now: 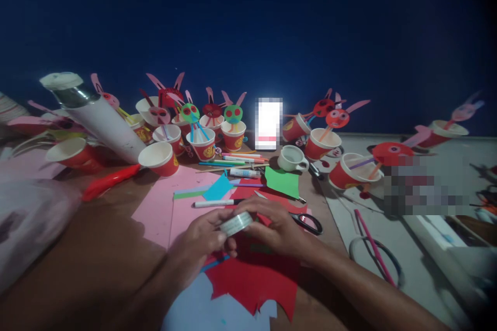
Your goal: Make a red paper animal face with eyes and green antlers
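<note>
Both my hands hold a roll of clear tape above the paper scraps in the middle of the table. My left hand grips its left side, fingers curled round it. On the other side, my right hand pinches the rim with thumb and fingers. Beneath them lies cut red paper. Just beyond my fingers is a white marker with a black cap. Black-handled scissors lie right of my right hand, their blades partly hidden behind it.
Red paper cups with paper rabbit-like faces stand along the blue wall. A white mug, green paper and pink paper lie ahead. A flask leans at left; a plastic bag is nearer. A pixelated patch hides part of the right side.
</note>
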Demonstrator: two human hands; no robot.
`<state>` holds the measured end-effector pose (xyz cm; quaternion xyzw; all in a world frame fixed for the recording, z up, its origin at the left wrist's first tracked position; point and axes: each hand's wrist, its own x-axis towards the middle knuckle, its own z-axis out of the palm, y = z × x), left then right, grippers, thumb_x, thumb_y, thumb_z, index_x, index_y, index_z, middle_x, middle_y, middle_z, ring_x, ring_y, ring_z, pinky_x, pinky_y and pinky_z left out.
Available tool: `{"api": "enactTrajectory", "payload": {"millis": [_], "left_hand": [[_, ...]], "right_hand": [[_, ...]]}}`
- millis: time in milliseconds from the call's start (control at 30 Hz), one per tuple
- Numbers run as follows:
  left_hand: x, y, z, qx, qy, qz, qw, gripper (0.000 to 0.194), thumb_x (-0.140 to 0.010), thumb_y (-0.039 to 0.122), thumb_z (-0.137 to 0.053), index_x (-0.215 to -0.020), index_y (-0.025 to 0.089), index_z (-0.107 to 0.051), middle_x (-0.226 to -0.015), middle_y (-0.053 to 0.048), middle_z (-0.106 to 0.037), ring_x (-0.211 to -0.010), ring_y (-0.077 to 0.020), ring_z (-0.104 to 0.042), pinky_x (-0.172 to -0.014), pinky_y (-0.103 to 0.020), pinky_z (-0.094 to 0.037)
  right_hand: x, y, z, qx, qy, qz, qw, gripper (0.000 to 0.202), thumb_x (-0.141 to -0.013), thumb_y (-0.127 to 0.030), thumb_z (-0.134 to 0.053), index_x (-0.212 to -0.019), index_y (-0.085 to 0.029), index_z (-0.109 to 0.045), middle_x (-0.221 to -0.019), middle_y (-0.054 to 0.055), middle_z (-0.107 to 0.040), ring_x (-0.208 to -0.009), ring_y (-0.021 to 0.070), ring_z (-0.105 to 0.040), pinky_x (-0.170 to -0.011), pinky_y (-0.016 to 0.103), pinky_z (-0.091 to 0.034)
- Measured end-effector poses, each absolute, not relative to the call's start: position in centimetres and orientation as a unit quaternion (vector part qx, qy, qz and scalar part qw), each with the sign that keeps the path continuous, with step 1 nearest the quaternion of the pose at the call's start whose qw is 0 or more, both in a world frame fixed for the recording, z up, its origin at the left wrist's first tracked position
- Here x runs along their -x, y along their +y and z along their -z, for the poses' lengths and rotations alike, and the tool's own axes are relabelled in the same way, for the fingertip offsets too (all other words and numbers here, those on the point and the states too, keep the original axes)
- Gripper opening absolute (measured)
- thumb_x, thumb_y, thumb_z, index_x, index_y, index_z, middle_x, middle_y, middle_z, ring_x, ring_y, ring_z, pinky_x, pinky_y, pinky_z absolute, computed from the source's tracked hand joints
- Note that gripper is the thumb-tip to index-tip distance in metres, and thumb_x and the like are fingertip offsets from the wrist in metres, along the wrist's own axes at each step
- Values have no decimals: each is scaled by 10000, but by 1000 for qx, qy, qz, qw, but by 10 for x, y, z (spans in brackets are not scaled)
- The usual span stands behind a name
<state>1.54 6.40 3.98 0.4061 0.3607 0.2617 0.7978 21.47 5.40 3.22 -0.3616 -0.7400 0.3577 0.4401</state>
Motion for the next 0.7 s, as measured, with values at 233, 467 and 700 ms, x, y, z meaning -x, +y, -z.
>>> {"api": "enactTrajectory", "payload": {"millis": [233, 467, 700], "left_hand": [[-19, 63, -33, -447, 407, -294, 740, 491, -642, 360, -720, -1048, 142, -550, -888, -74, -622, -760, -170, -575, -665, -290, -499], [-15, 64, -31, -454, 388, -273, 754, 489, -655, 403, -696, -1033, 139, -533, -1009, -118, -608, -875, -238, -593, -721, -347, -499], [-17, 65, -37, -430, 363, -259, 785, 514, -630, 382, -713, -1047, 118, -565, -885, -86, -643, -777, -200, -609, -718, -327, -490]], "right_hand": [[-219, 57, -35, 314, -838, -187, 406, 317, -874, -211, -534, -1190, -190, -526, -1072, 101, -652, -981, 174, -600, -829, 310, -472], [-217, 55, -35, 324, -813, -271, 400, 254, -877, -220, -538, -1124, -175, -572, -1042, 87, -665, -966, 164, -605, -820, 290, -470], [-216, 52, -38, 355, -782, -347, 375, 206, -864, -179, -546, -1060, -182, -609, -1029, 61, -669, -938, 146, -598, -821, 259, -457]]}}
